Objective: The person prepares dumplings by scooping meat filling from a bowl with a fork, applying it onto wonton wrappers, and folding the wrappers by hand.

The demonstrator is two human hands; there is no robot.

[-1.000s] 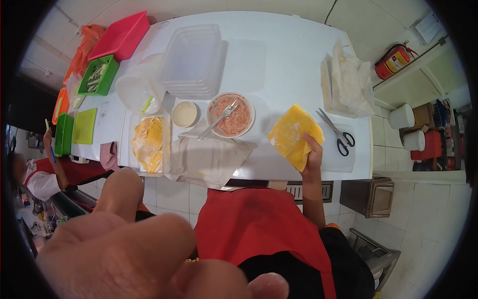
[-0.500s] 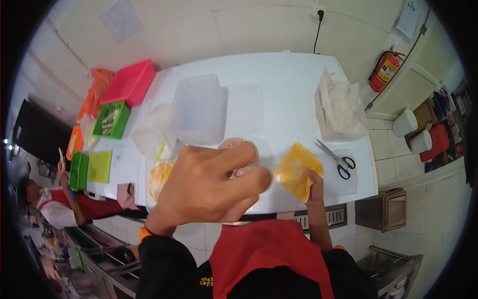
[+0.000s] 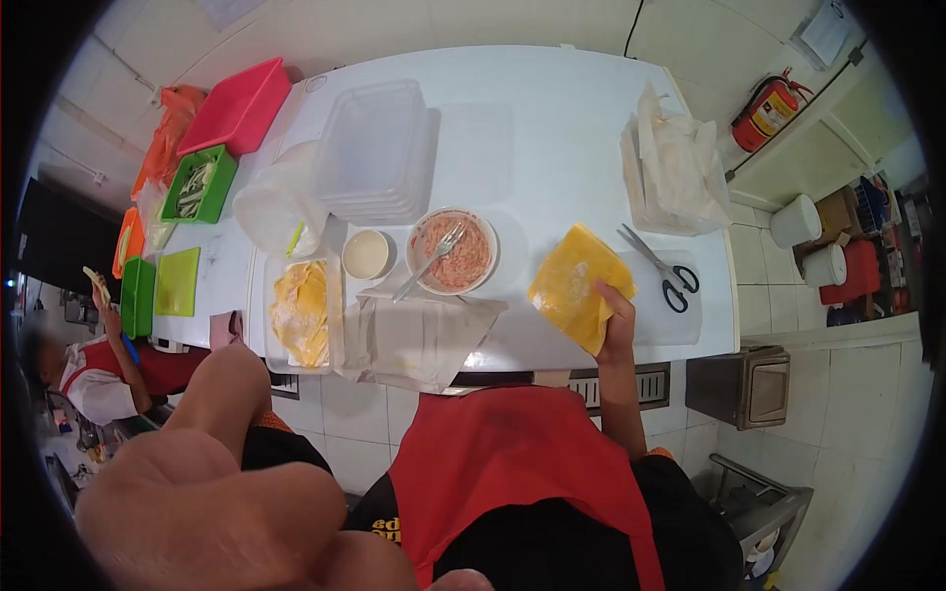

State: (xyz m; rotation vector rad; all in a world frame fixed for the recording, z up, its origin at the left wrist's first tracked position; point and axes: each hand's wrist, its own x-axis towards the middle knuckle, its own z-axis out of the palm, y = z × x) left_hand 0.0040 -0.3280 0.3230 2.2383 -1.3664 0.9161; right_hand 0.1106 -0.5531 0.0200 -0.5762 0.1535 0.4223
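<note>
My right hand (image 3: pixel 616 313) grips a stack of thin yellow dumpling wrappers (image 3: pixel 581 276) by its right edge, above the table. My left hand (image 3: pixel 227 512) looms large and close to the camera at lower left, away from the table; its fingers run mostly out of the frame. In front of me stands a white bowl of pink minced filling (image 3: pixel 461 258) with a fork (image 3: pixel 429 261) in it. Beside it is a small cup of pale liquid (image 3: pixel 367 255). More yellow wrappers (image 3: pixel 302 313) lie in a clear tray at left. A beige cloth (image 3: pixel 414 335) lies at the table's front edge.
Black-handled scissors (image 3: pixel 673 281) lie on the right, below a paper-lined box (image 3: pixel 675 172). Stacked clear containers (image 3: pixel 370 148), a white tub (image 3: pixel 276 212), a green basket (image 3: pixel 200 185) and a pink tray (image 3: pixel 236 106) stand left. A co-worker (image 3: pixel 103 379) is at far left.
My left hand has moved from over the table down and left towards the camera, uncovering the bowl, cup and cloth. The view has tilted down slightly. My right hand still holds the wrappers.
</note>
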